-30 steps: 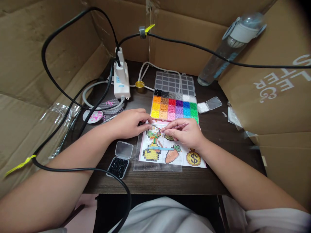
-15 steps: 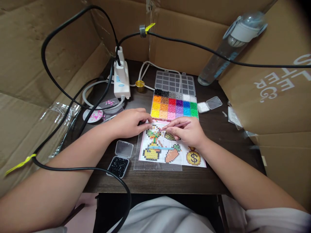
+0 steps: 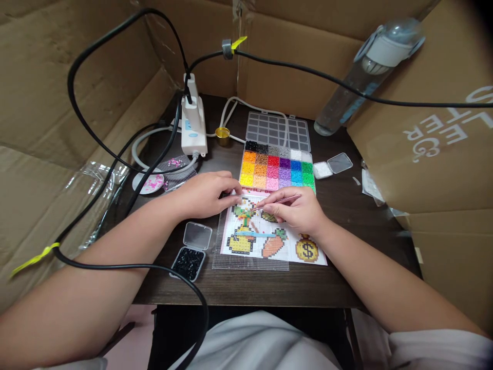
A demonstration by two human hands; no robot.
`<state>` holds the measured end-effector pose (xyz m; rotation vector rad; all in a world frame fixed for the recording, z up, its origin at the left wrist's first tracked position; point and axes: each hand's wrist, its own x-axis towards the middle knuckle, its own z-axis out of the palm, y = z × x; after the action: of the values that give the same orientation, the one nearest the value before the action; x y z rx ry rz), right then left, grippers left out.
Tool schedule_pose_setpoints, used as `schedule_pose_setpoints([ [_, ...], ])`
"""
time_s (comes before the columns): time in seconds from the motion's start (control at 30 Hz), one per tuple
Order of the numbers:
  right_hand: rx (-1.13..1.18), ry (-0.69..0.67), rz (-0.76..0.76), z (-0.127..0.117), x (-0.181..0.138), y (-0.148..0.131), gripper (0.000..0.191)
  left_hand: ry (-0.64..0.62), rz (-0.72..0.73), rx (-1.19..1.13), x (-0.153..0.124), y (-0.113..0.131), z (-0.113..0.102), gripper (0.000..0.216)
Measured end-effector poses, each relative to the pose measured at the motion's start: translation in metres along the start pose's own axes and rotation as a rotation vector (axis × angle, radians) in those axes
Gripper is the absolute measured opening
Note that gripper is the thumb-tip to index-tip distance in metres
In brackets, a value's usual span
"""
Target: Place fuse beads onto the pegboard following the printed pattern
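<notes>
My right hand pinches a pair of slim pinkish metal tweezers. Their tips reach down to the upper left of a clear pegboard, at small coloured beads; whether a bead is between the tips is too small to tell. A printed pattern sheet with pixel pictures, among them a carrot and a money bag, shows with the pegboard. My left hand rests at the board's upper left edge, fingers loosely curved, thumb and forefinger slightly apart, with nothing visible in them.
Behind the sheet stands a compartment box of coloured beads, lid folded back. A small box of black beads lies front left, a white bead box right. A power strip, black cable, gold cup and bottle surround the workspace.
The tweezer tips have shifted slightly left and down over the beads. My left hand stays in the same place at the board's edge.
</notes>
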<state>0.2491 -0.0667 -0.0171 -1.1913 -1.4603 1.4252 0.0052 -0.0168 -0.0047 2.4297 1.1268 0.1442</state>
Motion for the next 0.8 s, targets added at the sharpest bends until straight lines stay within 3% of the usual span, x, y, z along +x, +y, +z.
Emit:
schedule_pose_setpoints([
  [0.8, -0.015, -0.001, -0.004, -0.0029, 0.0005, -0.0002, 0.02, 0.001, -0.005, 0.002, -0.0001, 0.0016, -0.0006, 0.032],
])
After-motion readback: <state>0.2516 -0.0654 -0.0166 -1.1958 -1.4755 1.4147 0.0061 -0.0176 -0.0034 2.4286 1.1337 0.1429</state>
